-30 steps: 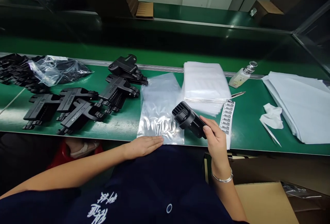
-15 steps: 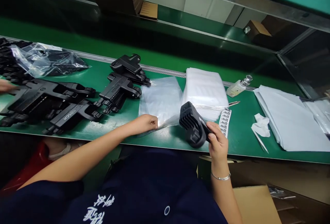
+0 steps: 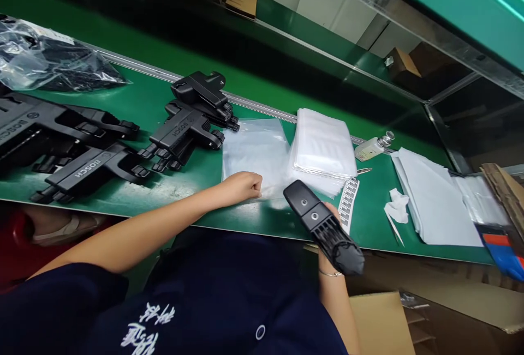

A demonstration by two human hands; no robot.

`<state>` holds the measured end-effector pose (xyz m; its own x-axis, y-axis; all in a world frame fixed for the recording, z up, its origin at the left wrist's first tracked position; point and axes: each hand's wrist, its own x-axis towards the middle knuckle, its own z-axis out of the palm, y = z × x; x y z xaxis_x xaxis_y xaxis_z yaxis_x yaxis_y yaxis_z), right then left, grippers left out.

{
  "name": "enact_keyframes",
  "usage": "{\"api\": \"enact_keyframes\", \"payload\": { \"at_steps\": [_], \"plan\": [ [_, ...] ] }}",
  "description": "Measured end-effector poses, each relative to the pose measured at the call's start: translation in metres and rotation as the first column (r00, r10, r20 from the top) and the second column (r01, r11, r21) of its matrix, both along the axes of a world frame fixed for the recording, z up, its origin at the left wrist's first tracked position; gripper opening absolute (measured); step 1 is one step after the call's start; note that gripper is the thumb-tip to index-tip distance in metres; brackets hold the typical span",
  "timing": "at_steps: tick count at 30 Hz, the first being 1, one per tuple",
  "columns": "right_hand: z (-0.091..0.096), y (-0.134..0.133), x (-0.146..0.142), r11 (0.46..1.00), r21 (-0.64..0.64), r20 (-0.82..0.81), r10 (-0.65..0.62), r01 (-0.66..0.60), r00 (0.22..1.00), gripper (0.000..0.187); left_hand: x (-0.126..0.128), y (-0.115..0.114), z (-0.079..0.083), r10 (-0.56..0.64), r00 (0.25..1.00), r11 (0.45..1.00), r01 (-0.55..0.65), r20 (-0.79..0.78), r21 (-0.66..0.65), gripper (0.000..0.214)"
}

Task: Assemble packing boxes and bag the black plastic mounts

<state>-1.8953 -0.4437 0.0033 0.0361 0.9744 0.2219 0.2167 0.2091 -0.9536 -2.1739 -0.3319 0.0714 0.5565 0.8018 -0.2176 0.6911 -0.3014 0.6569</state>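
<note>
My right hand [image 3: 332, 210] grips a black plastic device [image 3: 323, 227] with two small round metal points on its face and a ribbed, rounded end. Most of my right fingers are hidden behind it. My left hand [image 3: 243, 185] is closed at the near edge of a clear plastic bag [image 3: 256, 145] lying flat, and seems to pinch it. A stack of clear bags [image 3: 323, 142] lies just to the right. Left of the flat bag sit black BOSCH devices [image 3: 178, 128], one against another.
More black BOSCH devices [image 3: 85, 169] and a filled plastic bag [image 3: 61, 63] occupy the left. To the right are a label strip [image 3: 349, 202], a pump bottle [image 3: 373, 146], tweezers [image 3: 395, 229], crumpled tissue [image 3: 397, 205] and folded white sheets [image 3: 436, 197]. A metal-edged shelf [image 3: 368, 6] overhangs the bench.
The black device in my right hand has turned over, showing its face with the metal points. My left hand has shifted slightly right along the bag. The head view has moved too.
</note>
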Motion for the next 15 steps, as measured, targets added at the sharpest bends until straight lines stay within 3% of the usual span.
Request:
{"api": "enact_keyframes", "payload": {
  "at_steps": [2, 4, 6, 9, 11, 13, 15],
  "plan": [
    [0.008, 0.002, 0.0, 0.999, 0.009, -0.075, 0.044, -0.044, 0.996, 0.053, 0.004, 0.005, -0.004, -0.048, 0.998, 0.983, 0.052, 0.028, -0.175, 0.014],
    [0.017, 0.004, -0.002, 0.989, -0.019, -0.052, 0.143, -0.145, 0.988, 0.05, 0.006, 0.009, -0.005, -0.094, 0.992, 0.934, 0.116, 0.08, -0.337, 0.009],
    [0.026, 0.006, -0.004, 0.974, -0.055, 0.068, 0.224, -0.221, 0.972, 0.043, 0.008, 0.009, -0.002, -0.108, 0.991, 0.928, 0.13, 0.084, -0.348, 0.009],
    [0.036, 0.006, -0.005, 0.973, -0.045, 0.255, 0.229, -0.225, 0.939, 0.034, 0.011, -0.001, 0.007, -0.04, 0.999, 0.998, 0.038, -0.035, -0.051, 0.017],
    [0.04, 0.004, -0.006, 0.974, -0.027, 0.354, 0.22, -0.225, 0.909, 0.032, 0.014, -0.013, 0.013, -0.007, 0.995, 0.982, 0.026, -0.103, 0.186, 0.021],
    [0.04, 0.002, -0.009, 0.975, -0.004, 0.422, 0.201, -0.22, 0.884, 0.033, 0.019, -0.025, 0.018, -0.035, 0.989, 0.95, 0.077, -0.142, 0.304, 0.023],
    [0.039, 0.0, -0.014, 0.981, 0.028, 0.454, 0.158, -0.191, 0.877, 0.033, 0.024, -0.035, 0.021, -0.103, 0.981, 0.936, 0.152, -0.163, 0.318, 0.023]
  ]
}}
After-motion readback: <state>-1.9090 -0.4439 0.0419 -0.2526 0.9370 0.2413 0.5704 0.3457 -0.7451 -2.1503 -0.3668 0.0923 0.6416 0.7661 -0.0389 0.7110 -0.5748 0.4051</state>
